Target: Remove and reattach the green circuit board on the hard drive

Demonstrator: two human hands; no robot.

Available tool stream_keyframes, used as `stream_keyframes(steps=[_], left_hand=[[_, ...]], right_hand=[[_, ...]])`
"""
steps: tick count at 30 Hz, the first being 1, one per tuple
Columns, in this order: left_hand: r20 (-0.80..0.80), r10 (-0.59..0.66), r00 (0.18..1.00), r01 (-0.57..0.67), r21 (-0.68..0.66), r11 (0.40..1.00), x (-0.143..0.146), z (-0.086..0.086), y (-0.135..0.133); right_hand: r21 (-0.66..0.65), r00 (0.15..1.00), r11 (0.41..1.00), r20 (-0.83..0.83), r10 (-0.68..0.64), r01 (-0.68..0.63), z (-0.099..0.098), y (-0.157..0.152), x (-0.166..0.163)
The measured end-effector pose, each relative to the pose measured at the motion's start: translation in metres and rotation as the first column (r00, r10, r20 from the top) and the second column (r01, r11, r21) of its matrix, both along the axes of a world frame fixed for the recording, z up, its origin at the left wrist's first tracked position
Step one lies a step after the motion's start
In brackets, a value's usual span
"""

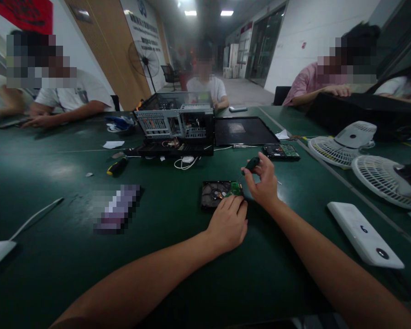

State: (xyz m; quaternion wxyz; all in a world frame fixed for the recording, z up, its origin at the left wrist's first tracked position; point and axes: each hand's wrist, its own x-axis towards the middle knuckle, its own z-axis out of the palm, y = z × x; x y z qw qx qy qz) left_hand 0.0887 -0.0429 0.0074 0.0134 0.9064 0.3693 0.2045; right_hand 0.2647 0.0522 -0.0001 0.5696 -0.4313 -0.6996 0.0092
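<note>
A hard drive (212,193) lies flat on the green table in front of me, with a green circuit board showing on its upper right side. My left hand (228,220) holds it at the near right edge, the bent fingers resting over its top. In my right hand (264,182) is a screwdriver (251,165) with a dark green handle, gripped between thumb and fingers. Its thin shaft slants down to the left toward the drive's far right corner; whether the tip touches a screw is too small to tell.
An opened computer case (176,121) stands ahead, beside a black side panel (246,130). Another drive (281,152) lies at right, near white fan parts (342,144) and a white power bank (366,234). Left are a yellow-black screwdriver (117,167) and a blurred phone-like object (119,208). Several people sit around.
</note>
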Motion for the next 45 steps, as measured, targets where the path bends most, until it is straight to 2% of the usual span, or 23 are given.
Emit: stream_keyframes(steps=[7,14,23,29,36,40,45], left_hand=[[0.015,-0.002,1.000,0.002,-0.007,1.000,0.000,-0.001,0.001],[0.008,-0.003,1.000,0.003,-0.007,1.000,0.001,-0.001,0.001],[0.017,0.003,1.000,-0.002,-0.008,1.000,0.000,0.000,0.000],[0.016,-0.002,1.000,0.002,-0.005,1.000,0.000,-0.001,0.000],[0.017,-0.005,1.000,0.005,-0.006,1.000,0.000,-0.002,0.001],[0.014,-0.006,1.000,0.006,0.003,1.000,0.000,-0.002,0.001],[0.016,-0.001,1.000,0.001,-0.005,1.000,0.000,-0.003,0.001]], right_hand=[[0.038,0.995,0.995,0.005,-0.095,0.094,0.002,0.000,0.001],[0.032,0.996,0.997,0.053,-0.066,0.065,0.005,-0.004,0.004],[0.047,0.998,0.997,0.019,-0.066,0.065,0.005,-0.004,0.003],[0.064,0.993,0.995,0.083,-0.082,0.077,0.006,-0.004,0.005],[0.040,0.998,0.997,0.033,-0.062,0.060,0.005,-0.003,0.005],[0.055,0.995,0.998,0.094,-0.032,0.027,0.007,-0.006,0.003],[0.071,0.989,0.996,0.138,-0.059,0.049,0.010,-0.006,0.003]])
